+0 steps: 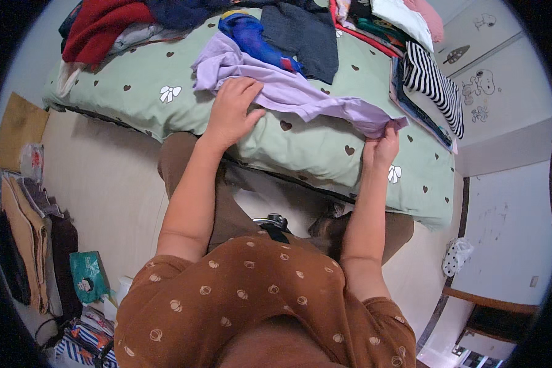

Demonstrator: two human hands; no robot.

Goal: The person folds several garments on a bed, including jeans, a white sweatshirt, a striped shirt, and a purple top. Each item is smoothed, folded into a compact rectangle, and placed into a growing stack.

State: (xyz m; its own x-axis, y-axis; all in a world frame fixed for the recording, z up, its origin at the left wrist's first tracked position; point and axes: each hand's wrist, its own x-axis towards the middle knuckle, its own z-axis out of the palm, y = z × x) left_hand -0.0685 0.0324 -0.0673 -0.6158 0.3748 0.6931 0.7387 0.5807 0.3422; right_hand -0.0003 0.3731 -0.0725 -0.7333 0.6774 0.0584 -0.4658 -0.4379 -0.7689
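A lavender garment (288,98) lies stretched across the near side of the bed, long and rumpled; its exact kind I cannot make out. My left hand (234,110) rests on its left part, fingers lying over the cloth and thumb held apart. At the garment's right end, my right hand (383,146) is closed, pinching the narrow tip between thumb and fingers. Just beyond lie a bright blue piece of clothing (248,38) with red and yellow parts and a dark grey garment (303,40).
The bed has a pale green cover (141,107) with hearts and bows. A red knitted garment (104,34) is heaped far left; folded clothes, including a striped one (432,80), are stacked far right. Trousers (24,227) hang at left near a green packet (89,276).
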